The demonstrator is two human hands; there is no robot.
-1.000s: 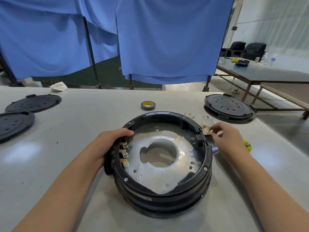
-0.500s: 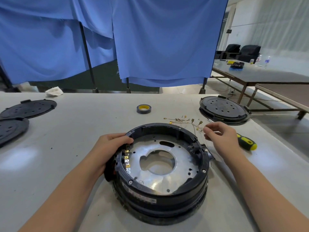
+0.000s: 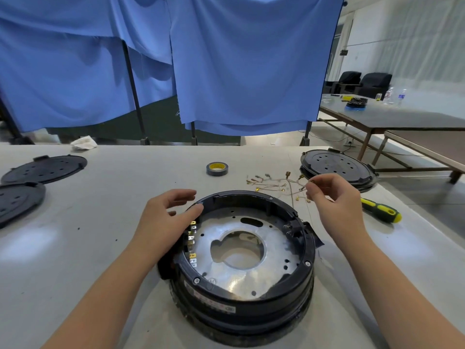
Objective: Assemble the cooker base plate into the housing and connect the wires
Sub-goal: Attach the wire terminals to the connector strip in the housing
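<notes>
Head view: base plate (image 3: 241,250) seated in housing (image 3: 251,308), mid-table. Wires (image 3: 279,183) loose behind it, unconnected. Right hand (image 3: 332,197) pinches one wire; left hand (image 3: 166,217) relaxed on housing rim.

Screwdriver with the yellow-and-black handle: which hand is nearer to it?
Right. The right hand is just left of the screwdriver, pinching the wires and not touching it. The left hand rests on the housing rim, on its far side.
</notes>
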